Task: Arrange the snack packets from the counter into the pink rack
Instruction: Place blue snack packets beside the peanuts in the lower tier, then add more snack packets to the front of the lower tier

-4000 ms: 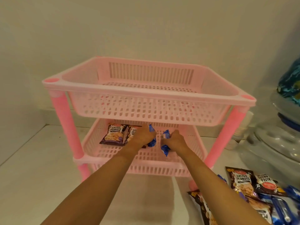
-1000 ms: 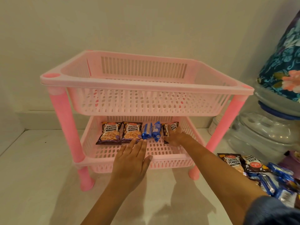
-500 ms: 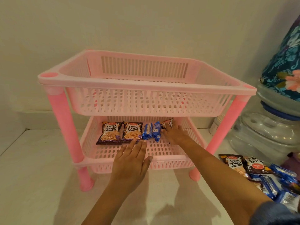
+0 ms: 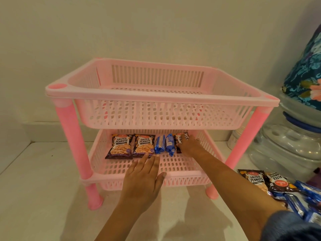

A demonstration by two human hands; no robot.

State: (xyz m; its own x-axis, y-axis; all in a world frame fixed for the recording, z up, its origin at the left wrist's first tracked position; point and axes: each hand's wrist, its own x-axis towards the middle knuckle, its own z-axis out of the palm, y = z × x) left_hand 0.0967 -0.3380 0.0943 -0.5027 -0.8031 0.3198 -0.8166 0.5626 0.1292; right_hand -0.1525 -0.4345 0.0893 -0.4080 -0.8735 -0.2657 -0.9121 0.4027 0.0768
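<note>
Five snack packets are lying in a row along the back of the lower basket (image 4: 182, 173) of the pink rack (image 4: 69, 129), at the centre of the frame: two salted peanuts packets (image 4: 132, 146) on the left, two blue biscuit packets (image 4: 165, 144) standing on edge beside them, and a third peanuts packet (image 4: 181, 138) at the right end. The right hand (image 4: 188, 147) is resting on that third packet with its fingers lying over it, seemingly pressing it into line; whether they are curling round it I cannot tell. The left hand (image 4: 144, 180) is lying flat, fingers straight and close together, over the front rim of the lower basket, its fingertips (image 4: 152, 158) just short of the row and holding nothing. The upper basket (image 4: 156, 96) is showing no packets. At the lower right of the frame a heap of peanuts and blue packets (image 4: 281, 188) is waiting on the white counter (image 4: 40, 188), so the job looks well short of half done. A clear water jar (image 4: 291, 145) under a floral cloth (image 4: 307, 80) is standing at the right edge.
</note>
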